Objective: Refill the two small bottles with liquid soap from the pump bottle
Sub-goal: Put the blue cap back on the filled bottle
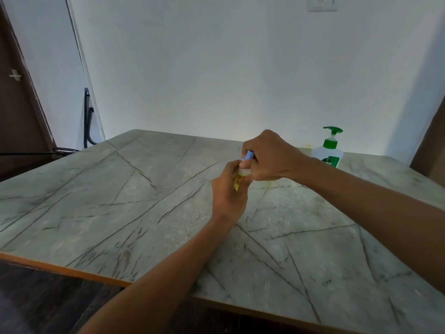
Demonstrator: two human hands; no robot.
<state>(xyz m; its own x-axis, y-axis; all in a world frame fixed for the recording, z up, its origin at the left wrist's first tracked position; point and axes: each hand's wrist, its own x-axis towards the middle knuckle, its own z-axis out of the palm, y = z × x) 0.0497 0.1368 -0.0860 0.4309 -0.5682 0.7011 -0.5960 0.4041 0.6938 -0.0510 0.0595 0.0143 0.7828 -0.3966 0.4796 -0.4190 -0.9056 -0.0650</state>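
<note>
Cap work on one small bottle, held over the table

Left hand point(228, 189) is gripping the small bottle point(240, 175) around its body, fingers curled close around it. Right hand point(269, 157) is pinching the blue cap point(249, 155) from above, fingers bent tight on it. The bottle is being held in the air above the middle of the table point(120, 201), tilting slightly, touching nothing else.

Judgement: the cap is being turned; which direction, cannot tell. Advice for the step:
- left hand should be doing the bracing, right hand only the twisting
- bottle should be staying upright so nothing is spilling once the neck is open
- grip on the body should be light, since a soft bottle may be squeezing out its contents

Appearance: the bottle is showing a clear upper part, with a yellow label below it, mostly hidden by fingers. Fill level cannot be read.

Pump bottle point(328, 153), clear with a green pump head, is standing upright at the far right of the table, well apart from both hands. The second small bottle is not showing anywhere
</note>
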